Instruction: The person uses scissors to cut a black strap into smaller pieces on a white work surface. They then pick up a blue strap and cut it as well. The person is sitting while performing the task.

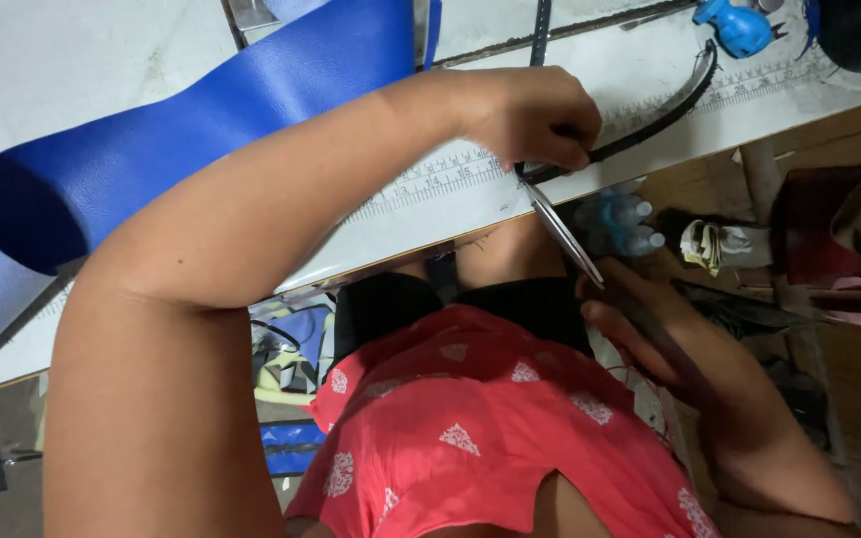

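Your left hand [535, 115] pinches one black strap [650, 125] near the desk's [82, 60] front edge, above the printed ruler — your right hand [640, 334], just off that edge, grips one pair of scissors [562, 231], blades at the strap's end. One blue sheet [181, 139] covers the far left; bare desk lies between.

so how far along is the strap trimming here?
Done: hard to say; no cut-off pieces show. In hand: the left hand pinches the black strap at the white table edge, while the right hand holds scissors with the blades at the strap's end. Left: the blue sheet lies curled and untouched.
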